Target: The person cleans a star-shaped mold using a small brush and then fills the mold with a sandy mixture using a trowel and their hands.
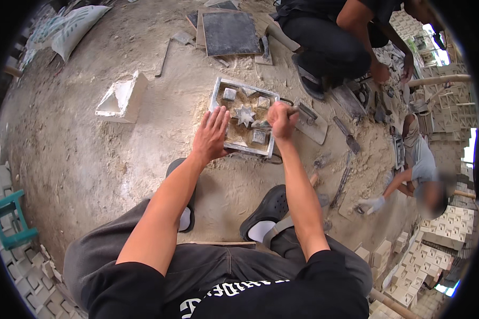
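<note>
A square metal mould (243, 150) lies on the ground in front of me. Inside it, a star-shaped core (245, 115) stands amid several square blocks, with sandy material around them. My left hand (212, 135) rests on the mould's left side, fingers stretched out and flat. Over the right side, my right hand (283, 121) is closed in a fist around the handle of a small tool (261, 125); its dull end points toward the star, and the fist hides its exact kind. Just right of that fist, a flat trowel (312, 126) lies on the ground.
A pale cast block (123, 98) stands at left. Dark square boards (231, 34) are stacked beyond the mould. One person (335, 42) crouches at far right; another (420, 165), wearing gloves, works at right. A green stool (13, 219) and patterned blocks (436, 260) line the sides.
</note>
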Tool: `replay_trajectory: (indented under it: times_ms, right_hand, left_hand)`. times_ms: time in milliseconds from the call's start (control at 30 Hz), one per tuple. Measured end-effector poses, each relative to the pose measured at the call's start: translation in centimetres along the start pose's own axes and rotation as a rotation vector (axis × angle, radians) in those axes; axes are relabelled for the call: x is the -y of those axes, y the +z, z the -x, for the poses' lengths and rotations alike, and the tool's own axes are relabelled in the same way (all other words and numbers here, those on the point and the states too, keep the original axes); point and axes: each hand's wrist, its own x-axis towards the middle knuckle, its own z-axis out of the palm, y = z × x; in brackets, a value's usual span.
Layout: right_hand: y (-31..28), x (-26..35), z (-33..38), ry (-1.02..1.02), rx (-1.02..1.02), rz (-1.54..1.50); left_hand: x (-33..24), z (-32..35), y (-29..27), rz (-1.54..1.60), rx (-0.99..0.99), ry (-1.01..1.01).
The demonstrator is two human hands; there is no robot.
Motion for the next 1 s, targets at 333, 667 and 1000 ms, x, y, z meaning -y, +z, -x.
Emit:
replay_trajectory:
  times_ms: [333,667,1000]
  right_hand:
    - [7.5,5.2,3.0,-0.136,-0.423,0.023]
    - [4.8,1.0,2.6,-0.118,-0.028,0.030]
    - [5.5,8.0,1.3,-0.064,0.058,-0.059]
  left_hand:
    - [0.7,0.5,0.0,0.013,-0.048,-0.002]
    - [0.5,0.3,0.0,-0.001,-0.047,-0.008]
    - [0.6,0.7,0.6,0.055,-0.109,0.002]
